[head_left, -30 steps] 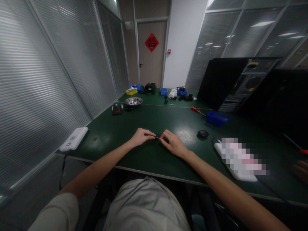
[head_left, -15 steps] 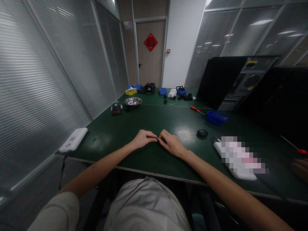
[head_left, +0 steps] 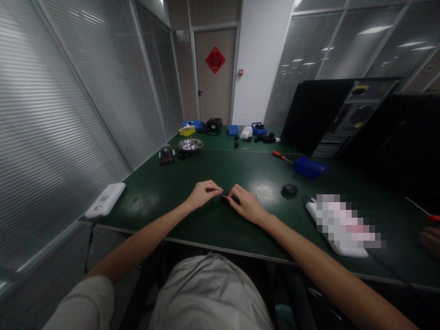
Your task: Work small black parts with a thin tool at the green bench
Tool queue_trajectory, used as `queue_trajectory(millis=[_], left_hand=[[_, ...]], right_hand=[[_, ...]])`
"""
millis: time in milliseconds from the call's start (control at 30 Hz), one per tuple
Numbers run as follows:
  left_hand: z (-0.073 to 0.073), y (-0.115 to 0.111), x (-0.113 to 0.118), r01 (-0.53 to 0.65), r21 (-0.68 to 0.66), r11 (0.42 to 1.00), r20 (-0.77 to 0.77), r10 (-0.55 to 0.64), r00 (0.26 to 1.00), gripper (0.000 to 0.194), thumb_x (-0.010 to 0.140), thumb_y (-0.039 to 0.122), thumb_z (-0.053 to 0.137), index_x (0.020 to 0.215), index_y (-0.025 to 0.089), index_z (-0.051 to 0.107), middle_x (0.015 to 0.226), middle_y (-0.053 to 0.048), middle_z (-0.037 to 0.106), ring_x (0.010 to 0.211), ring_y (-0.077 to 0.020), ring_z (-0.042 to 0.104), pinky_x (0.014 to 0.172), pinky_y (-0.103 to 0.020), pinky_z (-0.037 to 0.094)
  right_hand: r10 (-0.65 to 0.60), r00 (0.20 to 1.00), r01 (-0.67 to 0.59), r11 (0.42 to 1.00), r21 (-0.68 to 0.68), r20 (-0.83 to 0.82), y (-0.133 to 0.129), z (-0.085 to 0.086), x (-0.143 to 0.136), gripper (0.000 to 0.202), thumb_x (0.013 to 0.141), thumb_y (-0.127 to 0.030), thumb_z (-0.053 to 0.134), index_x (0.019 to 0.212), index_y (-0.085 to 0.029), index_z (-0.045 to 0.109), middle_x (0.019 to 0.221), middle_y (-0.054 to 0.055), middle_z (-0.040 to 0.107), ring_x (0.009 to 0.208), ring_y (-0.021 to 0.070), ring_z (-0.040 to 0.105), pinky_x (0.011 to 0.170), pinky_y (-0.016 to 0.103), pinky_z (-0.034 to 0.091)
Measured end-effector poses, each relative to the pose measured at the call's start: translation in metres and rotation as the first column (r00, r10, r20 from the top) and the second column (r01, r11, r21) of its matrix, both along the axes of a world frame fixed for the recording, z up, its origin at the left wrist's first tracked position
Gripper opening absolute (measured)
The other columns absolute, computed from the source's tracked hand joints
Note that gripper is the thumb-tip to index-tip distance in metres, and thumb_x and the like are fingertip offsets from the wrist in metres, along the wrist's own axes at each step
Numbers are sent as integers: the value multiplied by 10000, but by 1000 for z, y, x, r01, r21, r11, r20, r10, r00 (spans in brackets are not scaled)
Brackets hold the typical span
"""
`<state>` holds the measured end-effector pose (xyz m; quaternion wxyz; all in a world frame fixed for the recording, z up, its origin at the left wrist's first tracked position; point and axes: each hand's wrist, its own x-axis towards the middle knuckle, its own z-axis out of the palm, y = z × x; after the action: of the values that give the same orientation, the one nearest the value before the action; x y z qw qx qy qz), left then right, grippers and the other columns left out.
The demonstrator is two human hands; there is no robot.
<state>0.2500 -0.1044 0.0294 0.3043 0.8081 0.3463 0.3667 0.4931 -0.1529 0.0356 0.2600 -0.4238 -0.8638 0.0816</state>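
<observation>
Close together over the green tabletop (head_left: pixel 206 224), my two hands meet near the middle. My left hand (head_left: pixel 203 193) pinches a small thin piece (head_left: pixel 222 190) whose tip just shows past the fingertips; its kind is too small to make out. My right hand (head_left: pixel 244 201) is closed in a pinch too, on a short thin light piece (head_left: pixel 225 196) that points toward the left fingertips. A narrow gap separates the two sets of fingertips. To the right of my right hand lies a black computer mouse (head_left: pixel 289 189).
A blue bin (head_left: pixel 310 167) and an orange-handled screwdriver (head_left: pixel 282 157) lie at right. A metal bowl (head_left: pixel 190 145) stands far left. White devices (head_left: pixel 106 200) sit at both sides. A black computer tower (head_left: pixel 323 117) stands right. Another person's hand (head_left: pixel 429 239) is beside a second screwdriver (head_left: pixel 433 217).
My left hand has shifted slightly up and left, so the fingertips have parted from those of my right hand. Small thin pieces now show at both fingertips. The right hand barely moved.
</observation>
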Motion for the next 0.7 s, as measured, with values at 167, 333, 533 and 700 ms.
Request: queue_trajectory(millis=[167,333,533,700], left_hand=[[-1,8,0,29,175,984,-191,5,982,194,976,309,641,1001,207,803,1005,-66,716,930,-195,657,863,-321,502],[-3,2,-4,117,269,956,-356,-14,934,264,1029,251,529,1143,209,763,1104,-82,691,1048,-211,629,921,-336,506],[3,-12,-4,68,290,955,-282,17,959,295,1056,288,486,1226,229,720,1157,-73,685,1076,-202,630,967,-354,506],[5,-18,3,103,276,956,-307,-13,952,237,967,415,658,1108,240,732,1125,-48,700,1071,-215,617,960,-361,498]], right_hand=[[-16,1000,17,1000,-1,2,-1,0,1,107,1051,-316,521,1010,-240,583,1029,21,600,807,151,609,704,270,435],[-27,1000,27,1000,13,-11,2,-4,3,107,1046,-319,530,997,-240,584,1012,18,596,812,152,608,708,267,435],[-28,998,30,999,39,-49,3,-6,4,93,1036,-306,545,992,-240,593,1001,18,597,816,155,606,717,269,439],[-31,995,37,998,58,-92,0,-1,4,100,1035,-302,546,988,-239,608,988,23,605,822,160,606,720,273,440]])
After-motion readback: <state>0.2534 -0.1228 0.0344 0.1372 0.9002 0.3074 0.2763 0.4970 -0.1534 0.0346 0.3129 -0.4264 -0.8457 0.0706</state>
